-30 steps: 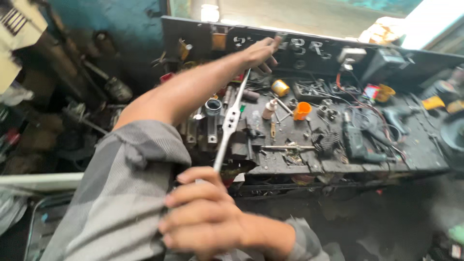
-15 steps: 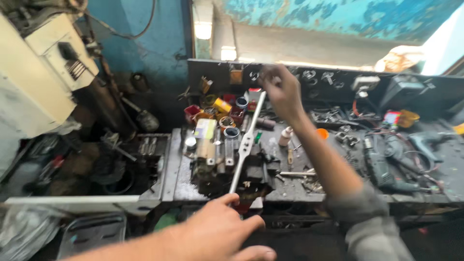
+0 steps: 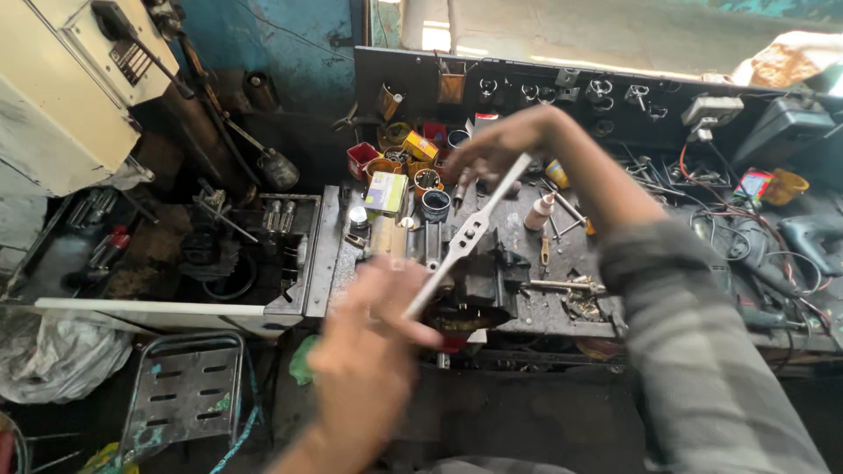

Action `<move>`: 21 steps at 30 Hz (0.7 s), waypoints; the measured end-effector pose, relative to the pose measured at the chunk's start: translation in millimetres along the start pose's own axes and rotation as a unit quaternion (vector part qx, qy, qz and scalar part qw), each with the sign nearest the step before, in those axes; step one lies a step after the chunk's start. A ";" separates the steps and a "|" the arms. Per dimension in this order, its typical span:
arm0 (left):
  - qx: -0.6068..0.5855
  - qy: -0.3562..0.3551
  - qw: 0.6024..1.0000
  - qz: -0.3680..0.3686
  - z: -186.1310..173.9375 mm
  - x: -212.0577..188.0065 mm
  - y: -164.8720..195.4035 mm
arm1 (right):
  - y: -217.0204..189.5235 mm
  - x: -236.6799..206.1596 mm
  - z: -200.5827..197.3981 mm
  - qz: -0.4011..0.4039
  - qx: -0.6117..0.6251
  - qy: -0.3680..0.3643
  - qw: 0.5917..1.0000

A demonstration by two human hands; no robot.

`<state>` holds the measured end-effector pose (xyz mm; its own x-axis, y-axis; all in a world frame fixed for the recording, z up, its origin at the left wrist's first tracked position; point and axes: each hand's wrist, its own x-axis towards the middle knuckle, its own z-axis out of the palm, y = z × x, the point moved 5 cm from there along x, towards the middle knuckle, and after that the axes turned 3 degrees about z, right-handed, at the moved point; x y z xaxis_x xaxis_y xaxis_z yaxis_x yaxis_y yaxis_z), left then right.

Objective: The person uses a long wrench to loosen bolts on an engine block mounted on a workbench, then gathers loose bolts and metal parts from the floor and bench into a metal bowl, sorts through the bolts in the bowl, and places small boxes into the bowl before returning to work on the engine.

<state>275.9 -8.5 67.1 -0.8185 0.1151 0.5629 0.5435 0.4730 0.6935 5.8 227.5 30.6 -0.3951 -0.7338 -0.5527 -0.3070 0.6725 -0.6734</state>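
Since half a second ago you've swung the long flat silver metal tap-wrench bar round over the cluttered dark steel workbench; your right hand and left hand each clasp one end, well apart, for leverage.

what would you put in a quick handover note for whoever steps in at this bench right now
Left hand: gripping the near end of the long metal handle bar, a tap-wrench-like tool.
Right hand: gripping the far end of the same bar, arm stretched over the bench.
The bar sits tilted above the bench vise at the front edge of the workbench, its centre roughly over the vise.
Around it: small tins and cups behind, a white bottle to the right, a drill far right.
Done: bar in both hands over the vise.
Left: motion blur hides what it engages, so check that first.
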 end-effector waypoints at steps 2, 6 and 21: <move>0.199 0.105 0.957 0.184 -32.8 26.0 -26.0 | 10.6 -49.0 31.7 -0.073 0.106 0.089 0.988; -0.110 -0.008 0.993 0.038 8.7 160.1 -151.1 | -9.9 -137.9 154.7 -0.435 0.287 0.312 0.795; -0.167 -0.372 0.869 0.281 153.2 162.6 5.8 | -130.1 -61.4 260.4 -0.286 0.024 0.874 0.393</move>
<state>117.5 146.7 93.8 -0.2340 0.8368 0.4950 0.8182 -0.1055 0.5652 295.5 159.9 24.3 -0.2770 0.4505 0.8487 -0.7786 0.4124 -0.4730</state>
